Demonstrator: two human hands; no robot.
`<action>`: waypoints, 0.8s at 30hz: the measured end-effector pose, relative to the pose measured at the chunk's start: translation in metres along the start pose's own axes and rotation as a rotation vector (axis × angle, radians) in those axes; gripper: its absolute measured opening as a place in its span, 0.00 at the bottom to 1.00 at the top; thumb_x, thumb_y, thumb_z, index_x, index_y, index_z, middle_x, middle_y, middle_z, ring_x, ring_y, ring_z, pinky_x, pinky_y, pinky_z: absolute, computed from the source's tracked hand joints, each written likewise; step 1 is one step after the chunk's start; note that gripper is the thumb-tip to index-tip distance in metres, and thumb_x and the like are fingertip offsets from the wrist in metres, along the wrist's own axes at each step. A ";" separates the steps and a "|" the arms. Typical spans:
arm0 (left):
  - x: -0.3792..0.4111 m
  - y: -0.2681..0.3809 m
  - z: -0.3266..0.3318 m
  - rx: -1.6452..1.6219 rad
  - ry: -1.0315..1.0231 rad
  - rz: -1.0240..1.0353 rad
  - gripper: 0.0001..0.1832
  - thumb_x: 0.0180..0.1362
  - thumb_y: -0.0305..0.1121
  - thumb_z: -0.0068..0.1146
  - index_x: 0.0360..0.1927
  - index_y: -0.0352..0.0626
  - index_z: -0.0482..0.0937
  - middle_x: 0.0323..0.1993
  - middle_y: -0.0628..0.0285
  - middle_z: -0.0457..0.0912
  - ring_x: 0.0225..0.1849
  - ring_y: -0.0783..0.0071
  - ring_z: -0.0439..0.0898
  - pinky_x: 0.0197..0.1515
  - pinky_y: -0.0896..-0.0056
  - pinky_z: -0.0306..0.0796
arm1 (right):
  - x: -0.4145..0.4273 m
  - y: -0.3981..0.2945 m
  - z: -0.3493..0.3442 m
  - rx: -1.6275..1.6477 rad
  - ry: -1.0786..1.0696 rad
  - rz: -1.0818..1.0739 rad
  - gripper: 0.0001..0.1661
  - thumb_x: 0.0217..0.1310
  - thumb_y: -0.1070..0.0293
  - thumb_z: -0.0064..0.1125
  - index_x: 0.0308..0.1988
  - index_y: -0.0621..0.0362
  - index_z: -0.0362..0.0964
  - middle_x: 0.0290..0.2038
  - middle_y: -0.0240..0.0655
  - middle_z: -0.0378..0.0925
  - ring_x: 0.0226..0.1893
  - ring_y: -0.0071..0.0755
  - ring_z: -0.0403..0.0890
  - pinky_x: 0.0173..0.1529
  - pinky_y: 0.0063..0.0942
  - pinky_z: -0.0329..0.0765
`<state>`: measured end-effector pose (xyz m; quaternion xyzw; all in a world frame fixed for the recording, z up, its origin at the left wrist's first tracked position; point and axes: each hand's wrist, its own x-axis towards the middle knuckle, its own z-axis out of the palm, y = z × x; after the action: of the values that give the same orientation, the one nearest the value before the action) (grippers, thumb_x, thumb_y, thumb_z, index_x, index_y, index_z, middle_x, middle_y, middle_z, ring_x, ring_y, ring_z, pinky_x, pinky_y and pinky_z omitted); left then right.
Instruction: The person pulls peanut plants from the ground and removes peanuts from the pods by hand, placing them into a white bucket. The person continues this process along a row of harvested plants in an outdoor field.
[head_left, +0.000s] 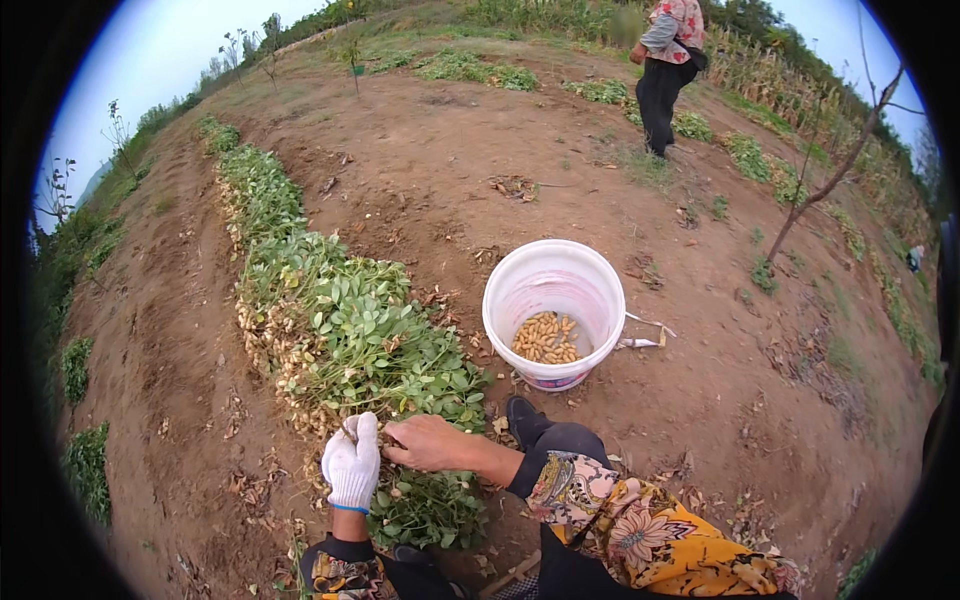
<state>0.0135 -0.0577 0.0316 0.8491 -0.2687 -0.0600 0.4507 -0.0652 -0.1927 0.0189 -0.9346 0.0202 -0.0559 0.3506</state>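
A long row of uprooted peanut plants lies on the soil, green leaves to the right and clusters of pods along its left side. At its near end, my left hand, in a white knit glove, is closed on a thin peanut stem or root. My bare right hand is just right of it with fingers bent among the plants; whether it holds a pod is hidden. Right of the row stands a white plastic bucket with peanut pods at its bottom and its handle lying out to the right.
My dark shoe is just below the bucket. A person in a floral top stands farther back on the right. A thin bare tree rises at the right, and more rows of pulled plants lie across the field.
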 end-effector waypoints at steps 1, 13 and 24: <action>-0.001 0.000 0.000 -0.001 0.003 -0.017 0.20 0.65 0.47 0.48 0.32 0.39 0.80 0.23 0.53 0.80 0.27 0.60 0.79 0.34 0.64 0.70 | 0.001 0.000 0.001 0.034 0.001 -0.009 0.20 0.55 0.55 0.54 0.31 0.64 0.70 0.25 0.52 0.76 0.28 0.57 0.79 0.34 0.48 0.74; 0.012 -0.007 -0.008 -0.083 0.032 -0.122 0.21 0.62 0.46 0.47 0.26 0.39 0.81 0.21 0.58 0.79 0.24 0.65 0.75 0.32 0.64 0.66 | -0.013 -0.002 -0.020 0.834 -0.178 0.059 0.12 0.60 0.66 0.50 0.28 0.62 0.72 0.17 0.24 0.70 0.13 0.14 0.66 0.18 0.18 0.63; 0.015 -0.007 -0.018 0.108 -0.010 -0.178 0.27 0.61 0.58 0.47 0.37 0.41 0.82 0.30 0.52 0.83 0.35 0.55 0.81 0.42 0.62 0.71 | -0.054 0.139 -0.120 -0.347 0.906 0.539 0.26 0.56 0.68 0.49 0.54 0.66 0.70 0.31 0.48 0.82 0.35 0.56 0.83 0.44 0.45 0.76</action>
<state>0.0348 -0.0493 0.0389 0.8925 -0.1975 -0.0894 0.3956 -0.1329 -0.3713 0.0123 -0.8230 0.4162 -0.3565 0.1494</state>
